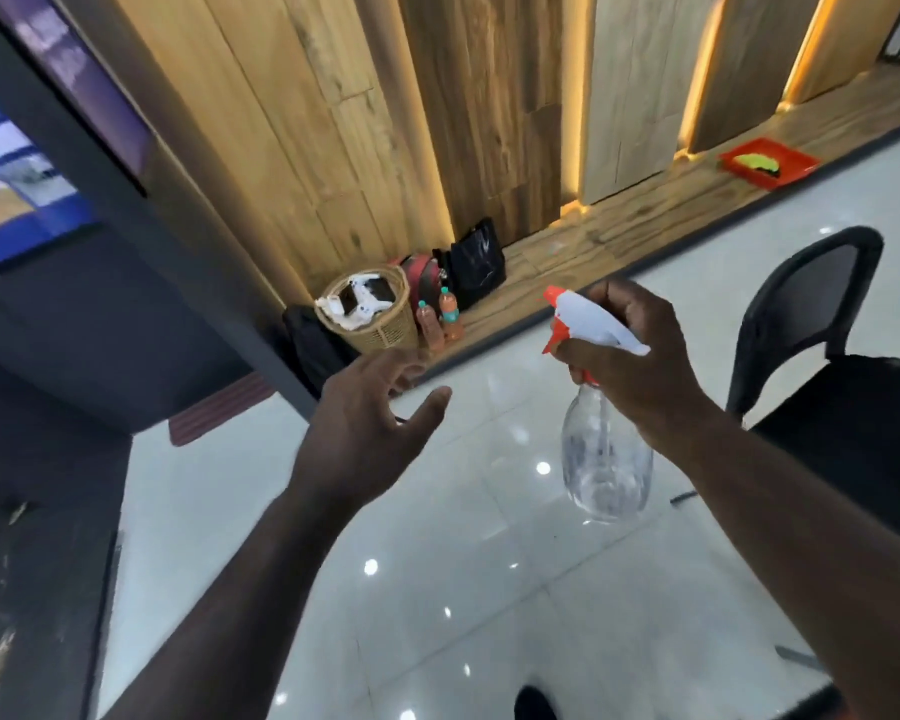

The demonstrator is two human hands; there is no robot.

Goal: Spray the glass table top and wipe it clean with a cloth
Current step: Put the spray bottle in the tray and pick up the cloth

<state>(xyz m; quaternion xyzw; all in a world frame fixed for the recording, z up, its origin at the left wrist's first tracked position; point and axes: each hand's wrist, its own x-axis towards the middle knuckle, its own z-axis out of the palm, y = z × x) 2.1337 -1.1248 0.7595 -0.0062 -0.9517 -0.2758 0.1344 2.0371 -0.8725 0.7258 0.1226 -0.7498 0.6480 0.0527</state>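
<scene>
We grip the spray bottle (606, 459) by its trigger head w/ R hand (640, 366), upright, nozzle toward 10 o'clock, likely for aiming. L hand (369, 423), at its 9 o'clock: spread, empty. Can't make out the glass bench.

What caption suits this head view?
Right hand grips a clear spray bottle; open left hand hovers beside it.

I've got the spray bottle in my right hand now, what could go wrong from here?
The spray bottle in your right hand aims its nozzle outward, roughly toward the basket, not downward, so mist may go astray. Your left hand is open and holds no cloth, so spray could dry into streaks before you wipe. Overspray on the glossy floor tiles could leave them slippery.
</scene>
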